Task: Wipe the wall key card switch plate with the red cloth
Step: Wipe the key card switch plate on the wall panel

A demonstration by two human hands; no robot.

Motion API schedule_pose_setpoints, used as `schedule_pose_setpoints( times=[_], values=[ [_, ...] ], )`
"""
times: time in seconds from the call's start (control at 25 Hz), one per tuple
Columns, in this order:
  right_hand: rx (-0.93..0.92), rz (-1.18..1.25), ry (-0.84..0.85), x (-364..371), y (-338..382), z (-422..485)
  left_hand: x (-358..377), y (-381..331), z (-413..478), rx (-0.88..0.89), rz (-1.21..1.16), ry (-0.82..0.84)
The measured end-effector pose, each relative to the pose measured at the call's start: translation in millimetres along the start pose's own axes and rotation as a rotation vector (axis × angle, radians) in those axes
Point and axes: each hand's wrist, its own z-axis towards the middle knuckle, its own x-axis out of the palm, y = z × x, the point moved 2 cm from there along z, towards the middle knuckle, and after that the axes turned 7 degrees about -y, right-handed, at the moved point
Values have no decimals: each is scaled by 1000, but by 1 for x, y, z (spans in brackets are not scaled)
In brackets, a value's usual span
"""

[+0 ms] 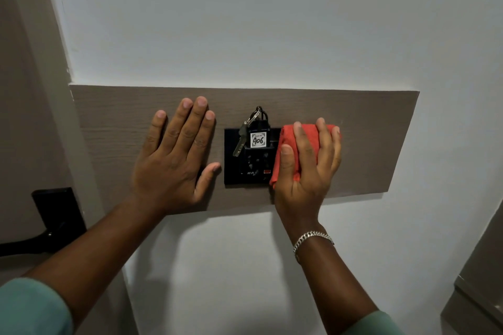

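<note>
A black key card switch plate (251, 160) sits near the middle of the view, mounted on a grey-brown wood-grain wall panel (367, 130) that runs across a white wall (245, 22). A black key tag (258, 139) with a white label reading 406 stands in the plate's slot, with a silver key (239, 141) hanging from a ring (254, 117) at about 10 o'clock from the label. The right hand (307, 168) lies at 3 o'clock from the plate, fingers closed over a folded red cloth (288, 152) and pressing it flat against the plate's right edge and the panel just beside it; the cloth covers that side of the plate, and the thumb lies along the cloth's left fold. A silver chain bracelet (313, 239) circles the right wrist. The left hand (174, 155) lies at 9 o'clock from the plate, palm flat on the panel with fingers extended and close together, holding nothing; its thumb tip is just beside the plate's lower left edge. Both arms show green sleeves (30, 307) at the bottom corners. At 8 o'clock from the plate, a black door handle (51, 215) sits on the door.
</note>
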Motion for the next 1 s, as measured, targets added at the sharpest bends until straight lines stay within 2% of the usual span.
schedule_pose_setpoints(
  times=[0.08,0.24,0.44,0.64,0.84,1.0],
  values=[
    [-20,-22,-14,8,7,2,0,0,1,-1,2,0],
    [-170,-35,85,-12,-14,-21,-2,0,1,-7,-4,3],
    [15,22,-13,2,-1,-12,-3,0,2,-5,4,20],
    [-162,-39,133,-17,-23,-43,-5,0,2,-5,3,14],
    [110,52,-24,-1,-10,-38,-4,-1,3,-6,4,10],
    [-95,-43,98,-5,-13,-61,-4,-1,2,-1,9,4]
  ],
)
